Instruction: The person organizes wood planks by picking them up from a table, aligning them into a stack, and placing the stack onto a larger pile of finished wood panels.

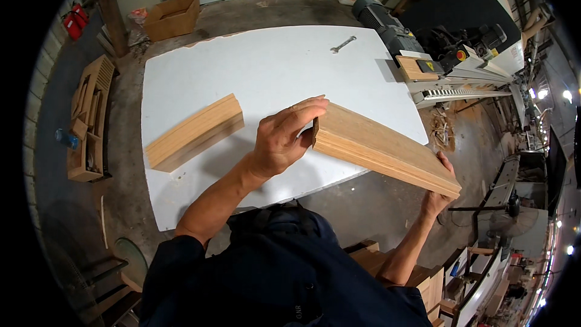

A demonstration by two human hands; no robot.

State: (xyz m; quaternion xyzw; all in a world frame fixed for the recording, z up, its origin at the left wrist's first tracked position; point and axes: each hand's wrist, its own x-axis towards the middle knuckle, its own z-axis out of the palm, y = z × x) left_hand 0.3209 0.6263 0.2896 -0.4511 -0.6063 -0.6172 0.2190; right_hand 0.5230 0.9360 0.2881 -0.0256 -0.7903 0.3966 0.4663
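A bundle of light-brown wooden boards [384, 145] is held up slantwise over the near right edge of a white table [272, 54]. My left hand [285, 133] grips its upper left end, with the thumb beneath and the fingers along the end. Round the lower right end closes my right hand [440, 191], its palm partly hidden behind the wood. On the table's left side lies a second stack of wooden boards [196, 130], apart from both hands. An open-end wrench [344, 44] rests near the table's far edge.
A machine with a grey motor [387, 27] stands against the table's far right corner. Behind the table sits a cardboard box [172, 17]. At left is a wooden rack [91, 118] holding offcuts. More wooden boards [431, 293] are stacked behind my right arm.
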